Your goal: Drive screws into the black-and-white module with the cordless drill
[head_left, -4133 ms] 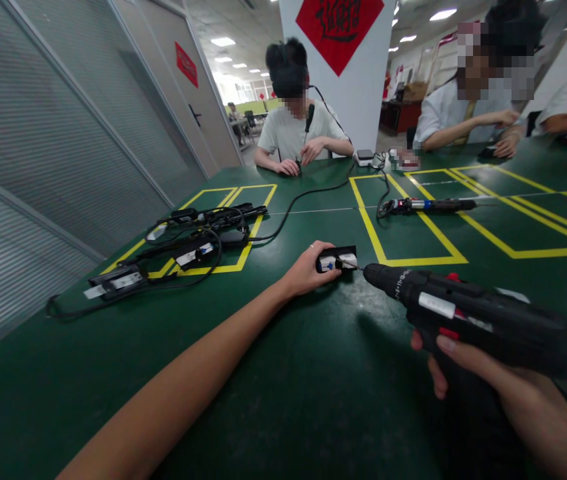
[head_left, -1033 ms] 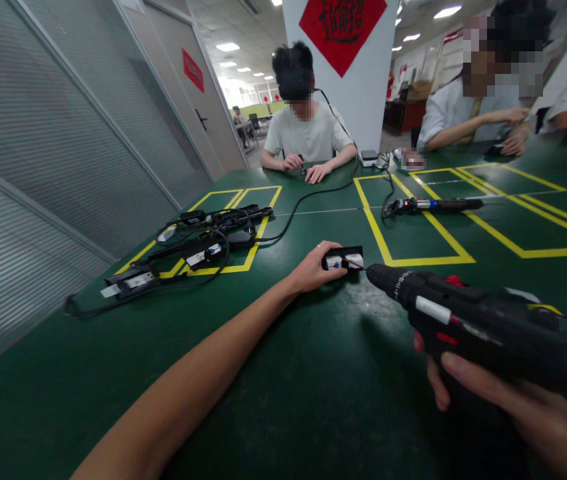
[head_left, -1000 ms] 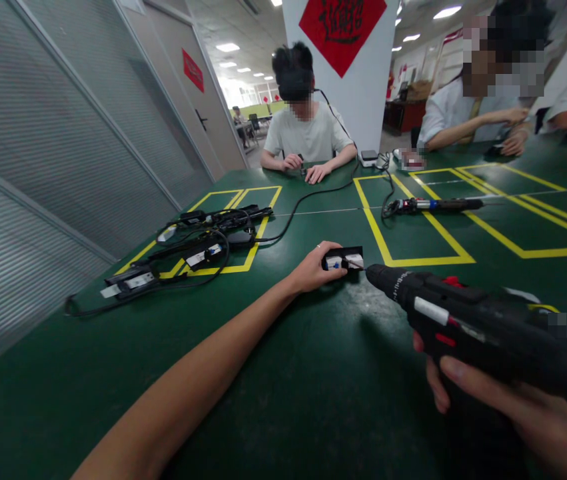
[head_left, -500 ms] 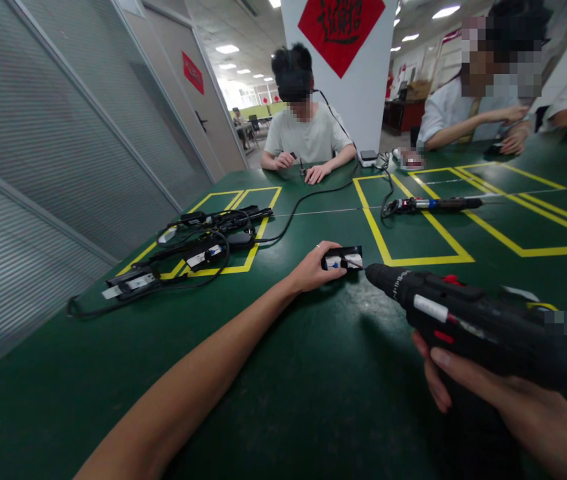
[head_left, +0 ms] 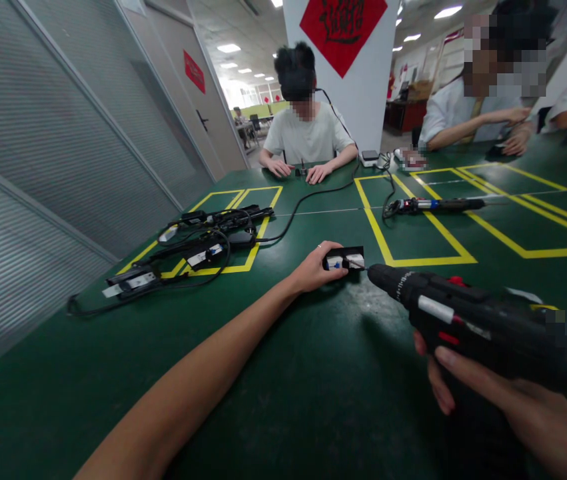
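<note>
My left hand (head_left: 317,268) reaches out across the table and grips a small black box-shaped part (head_left: 355,253) with white and blue on its near side. In my right hand (head_left: 508,393) is a black cordless drill (head_left: 468,317) with red details, its grip wrapped by my fingers. The drill's chuck (head_left: 380,277) points left at the part. A thin bit reaches from the chuck to the part's near face; whether its tip touches a screw is too small to tell.
Black cabled devices (head_left: 206,253) lie at the left, inside and across yellow tape outlines. A rod-shaped tool (head_left: 438,205) rests beyond the drill. One person (head_left: 308,133) sits across the green table (head_left: 273,400); another (head_left: 456,117) sits at the far right.
Both my hands keep their holds, and the drill and part stay almost in place. The person opposite has lowered one hand to the table.
</note>
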